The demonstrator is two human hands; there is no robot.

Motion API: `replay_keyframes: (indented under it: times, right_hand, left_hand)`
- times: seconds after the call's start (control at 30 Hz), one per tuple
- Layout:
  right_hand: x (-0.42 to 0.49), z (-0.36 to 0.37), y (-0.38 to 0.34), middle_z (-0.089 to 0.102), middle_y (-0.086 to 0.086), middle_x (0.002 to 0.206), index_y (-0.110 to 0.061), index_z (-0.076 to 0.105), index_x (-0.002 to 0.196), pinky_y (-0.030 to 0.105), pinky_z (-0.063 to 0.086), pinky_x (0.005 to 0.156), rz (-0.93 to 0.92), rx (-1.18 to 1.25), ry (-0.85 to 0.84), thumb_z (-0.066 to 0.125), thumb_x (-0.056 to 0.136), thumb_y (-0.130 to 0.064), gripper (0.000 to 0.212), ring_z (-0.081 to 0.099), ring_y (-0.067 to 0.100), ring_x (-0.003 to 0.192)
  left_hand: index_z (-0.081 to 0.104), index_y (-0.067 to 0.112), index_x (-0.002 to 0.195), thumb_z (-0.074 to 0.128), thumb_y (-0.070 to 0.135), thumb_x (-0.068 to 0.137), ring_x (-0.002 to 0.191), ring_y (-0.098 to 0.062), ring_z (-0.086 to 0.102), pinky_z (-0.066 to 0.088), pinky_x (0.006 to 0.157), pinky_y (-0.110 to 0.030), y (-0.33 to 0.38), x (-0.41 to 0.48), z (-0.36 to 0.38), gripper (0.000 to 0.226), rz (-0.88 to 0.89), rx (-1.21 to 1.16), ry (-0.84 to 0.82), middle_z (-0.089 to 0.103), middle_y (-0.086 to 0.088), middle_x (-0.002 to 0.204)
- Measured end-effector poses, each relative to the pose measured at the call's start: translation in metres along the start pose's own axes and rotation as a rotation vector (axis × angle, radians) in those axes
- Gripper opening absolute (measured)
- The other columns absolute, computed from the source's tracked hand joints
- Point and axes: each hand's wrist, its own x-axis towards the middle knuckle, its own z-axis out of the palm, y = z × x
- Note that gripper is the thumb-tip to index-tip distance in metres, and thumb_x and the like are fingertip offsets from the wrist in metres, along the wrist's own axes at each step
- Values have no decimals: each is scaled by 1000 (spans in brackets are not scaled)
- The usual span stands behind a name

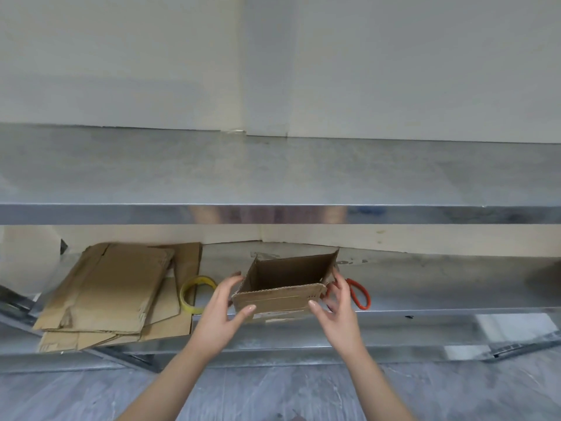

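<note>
The open cardboard box (282,300) stands on the lower shelf (425,281), with the left grip (224,302) and right grip (337,305) half closed on its two side walls. It looks light and thin-walled, so hold it near the corners, gently.

head camera, wide-angle, looks forward and down, near lower shelf (425,284).

Left grip (223,308), right grip (338,305), both curled
</note>
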Motion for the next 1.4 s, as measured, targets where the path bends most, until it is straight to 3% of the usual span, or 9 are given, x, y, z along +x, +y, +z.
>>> replay_keyframes:
  times: [0.23, 0.33, 0.53, 0.63, 0.93, 1.07, 1.17, 1.27, 1.4]
  right_hand:
    - [9, -2, -5, 34, -23, 147, -50, 25, 141, 35, 37, 113, -61, -12, 35, 75, 78, -43, 80, 35, 8, 138]
    - [14, -1, -11, 29, -42, 136, -62, 24, 130, 26, 36, 109, -68, -40, -10, 73, 76, -48, 74, 34, 3, 135]
    - [13, -10, -5, 37, -40, 135, -61, 30, 127, 7, 37, 100, -57, -24, -18, 78, 73, -47, 74, 41, -5, 130]
    - [15, -14, -5, 35, -22, 147, -46, 27, 139, 7, 33, 101, -51, -86, -35, 75, 70, -58, 86, 36, 0, 135]
    - [23, -31, -5, 37, -30, 143, -64, 24, 131, 13, 39, 104, -35, -85, -91, 75, 70, -59, 80, 41, -9, 129]
    - [22, -39, 1, 38, -38, 138, -68, 30, 127, 5, 38, 97, -20, -89, -117, 76, 67, -62, 75, 41, -13, 125]
    - [22, -39, 4, 40, -22, 144, -57, 43, 128, 19, 38, 109, -86, -182, -146, 73, 76, -56, 60, 39, -3, 133]
    - [23, -35, 4, 29, -10, 153, -52, 49, 127, 34, 31, 116, -101, -256, -166, 67, 75, -62, 57, 29, 6, 141]
    - [23, -33, 2, 35, -9, 150, -52, 54, 118, 23, 27, 109, -29, -234, -187, 65, 77, -60, 44, 26, -2, 137]
  left_hand:
    - [15, 59, 142, 50, 65, 85, 132, 12, 27, 43, 104, -33, 1, 8, 5, 67, 27, -11, 6, 17, 48, 139]
    - [13, 60, 142, 51, 60, 88, 129, 17, 24, 40, 106, -30, 0, 13, 3, 66, 50, 29, -14, 17, 44, 139]
    - [39, 59, 127, 31, 69, 91, 128, 13, 30, 25, 97, 0, 7, 26, -16, 39, 166, 84, -25, 34, 22, 139]
    - [53, 47, 119, 30, 59, 96, 117, 0, 45, 29, 95, -7, 19, 47, -21, 34, 139, 181, -96, 37, 15, 135]
    - [11, 62, 141, 50, 69, 83, 105, -5, 51, 47, 76, -14, 39, 67, -31, 71, -115, -65, -354, 21, 24, 140]
    - [15, 58, 139, 60, 80, 65, 125, -3, 43, 44, 102, -28, 29, 58, -38, 90, -44, -124, -491, 24, 26, 145]
    - [25, 54, 138, 74, 70, 61, 142, -5, 23, 30, 115, -34, 17, 52, -31, 93, -33, -28, -582, 18, 19, 155]
    - [29, 53, 138, 72, 66, 67, 145, -8, 12, 21, 119, -38, 6, 50, -15, 84, 50, 145, -467, 4, 18, 158]
    - [52, 44, 128, 68, 66, 69, 139, -7, 29, 40, 107, -30, -3, 46, 4, 65, -47, -71, -224, 19, 30, 147]
